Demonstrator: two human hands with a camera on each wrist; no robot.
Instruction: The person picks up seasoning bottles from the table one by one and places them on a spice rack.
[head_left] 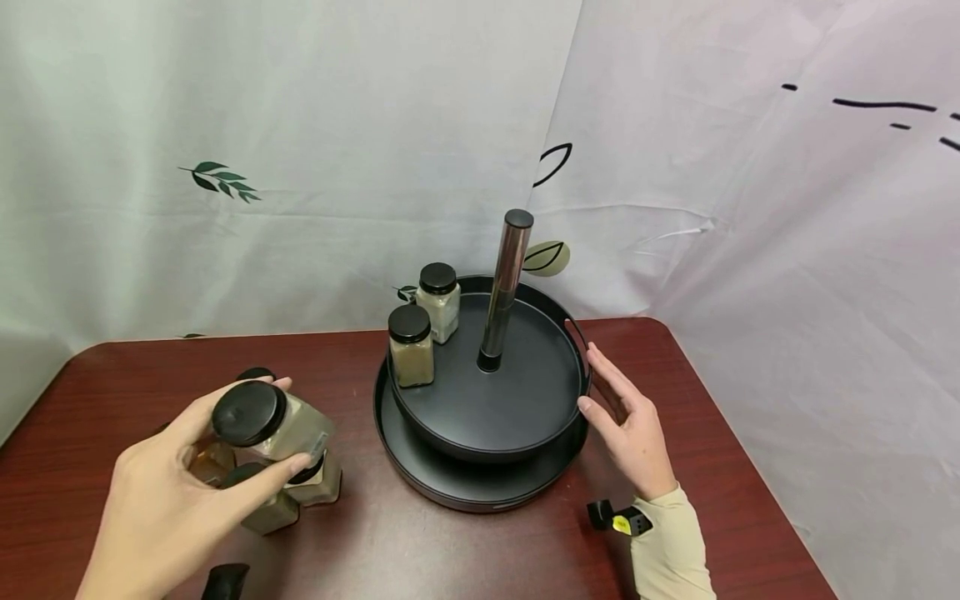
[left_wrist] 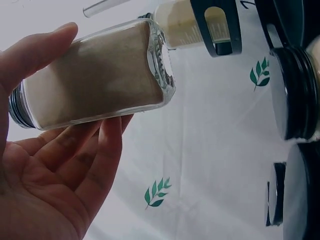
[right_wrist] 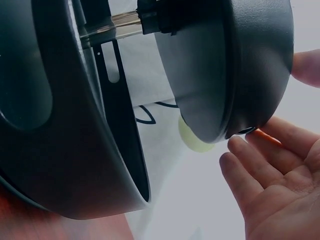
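Note:
My left hand holds a square glass spice jar between thumb and fingers. The jar is tilted on its side, its black lid toward the palm; pale grey-brown powder fills it in the left wrist view. To the right stands a black two-tier round rack with an upper tray, a lower tray and an upright post. Two black-lidded jars, one tan and one cream, stand on the upper tray's left side. My right hand touches that tray's right rim with extended thumb and fingertips.
Several more lidded jars stand on the table around and below my left hand, partly hidden, including a pale one and an amber one. A white curtain with leaf prints hangs behind the red-brown table.

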